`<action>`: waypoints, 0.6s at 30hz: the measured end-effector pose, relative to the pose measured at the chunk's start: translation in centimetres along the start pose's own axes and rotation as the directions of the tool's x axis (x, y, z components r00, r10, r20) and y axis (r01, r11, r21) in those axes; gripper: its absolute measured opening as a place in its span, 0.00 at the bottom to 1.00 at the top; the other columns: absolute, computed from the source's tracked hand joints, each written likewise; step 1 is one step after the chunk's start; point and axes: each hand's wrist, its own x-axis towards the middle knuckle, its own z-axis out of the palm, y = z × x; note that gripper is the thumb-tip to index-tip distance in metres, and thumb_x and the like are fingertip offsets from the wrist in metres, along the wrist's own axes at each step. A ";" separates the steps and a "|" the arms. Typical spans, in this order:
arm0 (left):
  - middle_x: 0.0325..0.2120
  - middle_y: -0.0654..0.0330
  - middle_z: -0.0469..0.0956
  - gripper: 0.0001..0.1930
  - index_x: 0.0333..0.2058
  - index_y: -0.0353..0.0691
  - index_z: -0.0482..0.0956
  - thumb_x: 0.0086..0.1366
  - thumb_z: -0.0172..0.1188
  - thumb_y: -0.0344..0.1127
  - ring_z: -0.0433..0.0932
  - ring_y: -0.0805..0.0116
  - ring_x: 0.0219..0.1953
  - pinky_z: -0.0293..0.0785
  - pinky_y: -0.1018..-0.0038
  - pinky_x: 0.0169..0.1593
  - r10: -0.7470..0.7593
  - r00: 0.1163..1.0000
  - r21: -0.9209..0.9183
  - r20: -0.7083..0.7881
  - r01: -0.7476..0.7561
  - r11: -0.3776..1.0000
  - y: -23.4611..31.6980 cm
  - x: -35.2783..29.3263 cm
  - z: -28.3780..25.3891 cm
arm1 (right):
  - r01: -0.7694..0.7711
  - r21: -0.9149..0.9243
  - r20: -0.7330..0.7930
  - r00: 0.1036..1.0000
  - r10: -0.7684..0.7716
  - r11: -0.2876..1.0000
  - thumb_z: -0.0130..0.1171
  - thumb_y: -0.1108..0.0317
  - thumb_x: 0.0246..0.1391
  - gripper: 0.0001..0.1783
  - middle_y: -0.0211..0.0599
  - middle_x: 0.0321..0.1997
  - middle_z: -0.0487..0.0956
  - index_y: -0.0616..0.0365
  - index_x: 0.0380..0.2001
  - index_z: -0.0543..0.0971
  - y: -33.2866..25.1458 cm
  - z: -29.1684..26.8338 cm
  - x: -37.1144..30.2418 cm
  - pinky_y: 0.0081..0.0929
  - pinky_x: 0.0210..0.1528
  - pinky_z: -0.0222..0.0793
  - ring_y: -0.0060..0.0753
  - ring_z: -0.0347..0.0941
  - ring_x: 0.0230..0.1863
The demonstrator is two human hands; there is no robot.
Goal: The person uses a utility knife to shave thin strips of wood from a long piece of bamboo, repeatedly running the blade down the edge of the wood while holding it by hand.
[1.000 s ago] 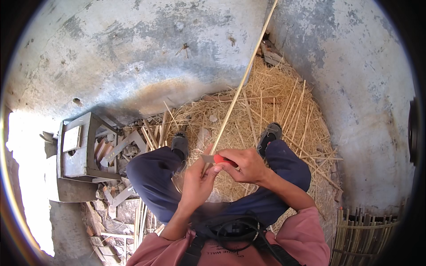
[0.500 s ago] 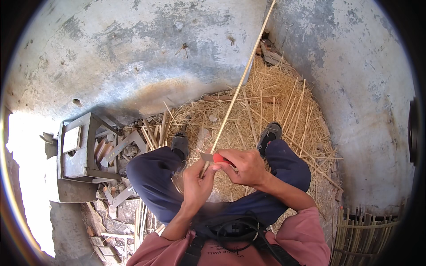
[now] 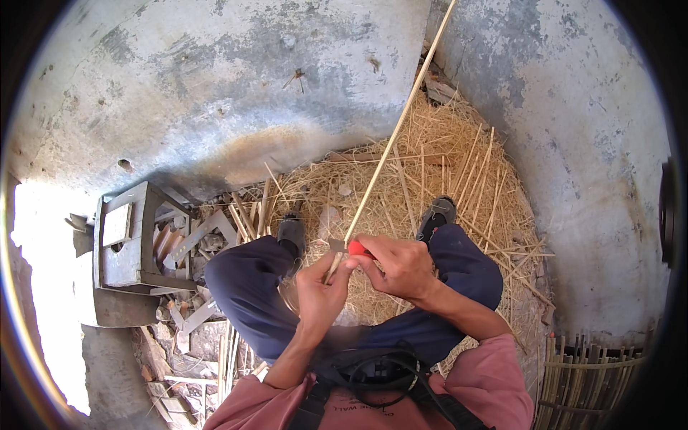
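A long, thin bamboo strip (image 3: 388, 149) slants from my hands up past the corner of the walls. Its near end is gripped by my left hand (image 3: 322, 290), with the fingers closed around it. My right hand (image 3: 398, 266) is wrapped round the red handle of a knife (image 3: 337, 246). The knife's short, flat grey blade lies across the strip just beyond my left fingers. Both hands are close together between my knees, the right thumb near the left one. Part of the handle is hidden in my right fist.
Pale shavings (image 3: 387, 186) and loose strips cover the floor around my shoes. An old wooden box frame (image 3: 140, 240) stands at left, beside rubble and scrap wood. Worn grey walls (image 3: 236, 86) rise ahead and at right. A rack of upright bamboo sticks (image 3: 584, 380) is at lower right.
My right hand and the knife have shifted slightly right along with the strip, whose far end has swung a little to the right. Both grips stay closed.
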 end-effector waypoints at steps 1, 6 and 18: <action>0.20 0.78 0.64 0.13 0.35 0.33 0.82 0.75 0.65 0.38 0.56 0.88 0.25 0.50 0.81 0.26 -0.006 1.000 0.006 0.002 0.006 1.000 0.3 0.0 0.0 | 0.004 -0.018 0.002 1.000 -0.004 1.000 0.68 0.53 0.63 0.17 0.29 0.24 0.80 0.53 0.46 0.84 0.1 -0.1 0.1 0.32 0.21 0.70 0.33 0.79 0.20; 0.19 0.77 0.63 0.15 0.34 0.34 0.81 0.75 0.65 0.40 0.56 0.87 0.24 0.50 0.81 0.25 0.002 1.000 0.044 0.002 -0.002 0.999 0.7 -0.3 -0.1 | 0.042 -0.030 -0.005 0.999 -0.042 0.999 0.68 0.55 0.61 0.16 0.28 0.23 0.77 0.52 0.46 0.84 0.6 0.1 0.1 0.32 0.20 0.69 0.32 0.77 0.20; 0.17 0.64 0.65 0.21 0.63 0.37 0.78 0.76 0.62 0.37 0.62 0.80 0.22 0.63 0.75 0.26 -0.030 0.998 0.224 0.059 0.016 0.975 -0.4 -2.3 -1.1 | -0.229 -0.014 -0.024 0.973 0.228 0.973 0.66 0.56 0.65 0.15 0.38 0.33 0.87 0.56 0.43 0.85 4.2 -2.8 2.5 0.33 0.27 0.76 0.40 0.84 0.26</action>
